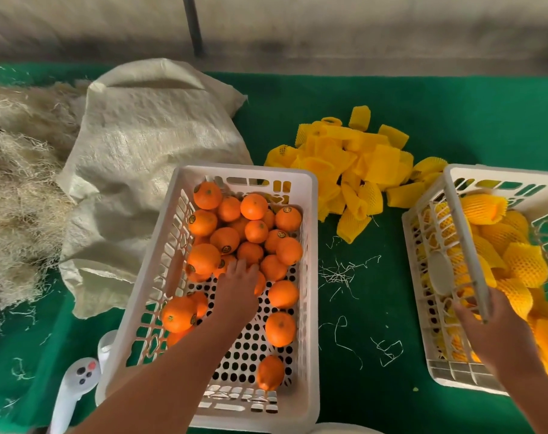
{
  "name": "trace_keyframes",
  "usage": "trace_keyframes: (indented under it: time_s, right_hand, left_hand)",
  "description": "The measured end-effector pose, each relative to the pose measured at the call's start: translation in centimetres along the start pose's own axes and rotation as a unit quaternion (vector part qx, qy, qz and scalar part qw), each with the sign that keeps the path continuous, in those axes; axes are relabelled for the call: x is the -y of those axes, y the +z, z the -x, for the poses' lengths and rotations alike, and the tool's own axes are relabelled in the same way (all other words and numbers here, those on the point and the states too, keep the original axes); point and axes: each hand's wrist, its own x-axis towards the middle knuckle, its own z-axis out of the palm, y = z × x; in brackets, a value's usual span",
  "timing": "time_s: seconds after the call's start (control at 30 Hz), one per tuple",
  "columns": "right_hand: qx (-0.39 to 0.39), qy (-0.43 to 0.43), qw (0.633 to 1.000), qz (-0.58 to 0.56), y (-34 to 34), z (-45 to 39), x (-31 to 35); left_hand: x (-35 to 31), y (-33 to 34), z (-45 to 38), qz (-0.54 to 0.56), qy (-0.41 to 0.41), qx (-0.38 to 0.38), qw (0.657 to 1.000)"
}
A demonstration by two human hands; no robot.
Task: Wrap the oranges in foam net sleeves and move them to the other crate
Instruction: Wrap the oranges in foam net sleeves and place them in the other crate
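A white crate point(310, 277) in the middle holds several bare oranges point(225, 239). My left hand point(238, 288) reaches into it, its fingers curved over one orange point(260, 283) that mostly hides beneath the palm. On the right, a second white crate point(463, 245) is tilted and holds oranges wrapped in yellow foam net sleeves point(524, 264). My right hand point(493, 328) grips that crate's near left rim. A pile of empty yellow foam sleeves point(354, 164) lies on the green table between and behind the crates.
A pale woven sack point(147, 136) lies left of the middle crate, with a heap of dry straw point(15, 183) beyond it. A white handheld controller point(78, 380) sits at the front left. Loose straw strands point(341, 274) litter the green cloth between the crates.
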Motion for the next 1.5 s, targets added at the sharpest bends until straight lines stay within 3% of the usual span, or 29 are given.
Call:
trace_keyframes:
  time_s: [0.1,0.17,0.23,0.33,0.37,0.43,0.53,0.63,0.7,0.73,0.83,0.87,1.0,1.2,1.37,1.5]
  right_hand:
    - [0.0,0.005,1.0,0.0,0.0,-0.1,0.0]
    - [0.0,0.009,1.0,0.001,-0.1,0.0,0.1]
    - [0.0,0.01,1.0,-0.004,-0.1,0.0,0.1]
    - [-0.004,0.009,1.0,-0.01,-0.2,-0.1,0.2]
    - [-0.005,0.007,1.0,-0.012,-0.2,-0.1,0.2]
    - [-0.007,0.004,1.0,-0.015,-0.2,-0.1,0.1]
    - [-0.005,0.001,1.0,-0.022,-0.2,-0.2,-0.1]
    - [-0.003,0.002,0.999,-0.036,-0.2,0.0,0.0]
    - [-0.012,0.002,0.998,-0.062,-0.3,0.2,0.1]
    - [-0.014,-0.001,0.997,-0.071,-0.3,0.2,0.2]
    - [-0.007,-0.018,0.998,-0.068,-0.4,0.0,-0.1]
    - [-0.004,-0.018,0.998,-0.067,-0.4,0.0,-0.2]
    - [-0.033,-0.047,0.998,-0.026,-0.5,-0.3,0.3]
    - [-0.053,-0.19,0.98,0.003,0.7,-3.1,4.6]
    - [0.012,-0.231,0.972,0.025,5.1,-8.7,10.1]
    - [0.137,-0.206,0.969,0.021,9.4,-13.7,13.4]
  left_hand:
    - [0.1,-1.2,0.4,0.144,-0.058,-0.008,0.988]
    - [-0.1,-2.9,0.8,0.293,-0.11,-0.032,0.949]
    - [-0.5,-5.4,1.3,0.471,-0.168,-0.031,0.866]
    - [-2.1,-8.8,2.0,0.741,-0.171,0.015,0.65]
    - [-2.8,-9.8,2.1,0.778,-0.153,0.023,0.609]
    - [-4.5,-11.8,2.2,0.82,-0.112,0.041,0.56]
    - [-7.3,-13.6,1.8,0.845,-0.075,0.065,0.526]
    - [-10.0,-14.0,1.3,0.837,-0.06,0.097,0.535]
    - [-11.6,-13.8,1.0,0.816,-0.05,0.11,0.565]
    - [-12.3,-13.6,1.0,0.792,-0.038,0.11,0.599]
    - [-14.2,-12.6,0.7,0.614,0.023,0.073,0.785]
    - [-14.7,-12.1,0.6,0.549,0.051,0.062,0.832]
    - [-15.4,-10.0,-0.2,0.355,0.182,0.051,0.916]
    - [-15.8,-7.4,-0.2,0.202,0.231,0.058,0.95]
    - [-15.7,-6.6,-1.6,0.173,0.248,0.119,0.946]
    - [-15.6,-7.2,-2.7,0.163,0.281,0.177,0.929]
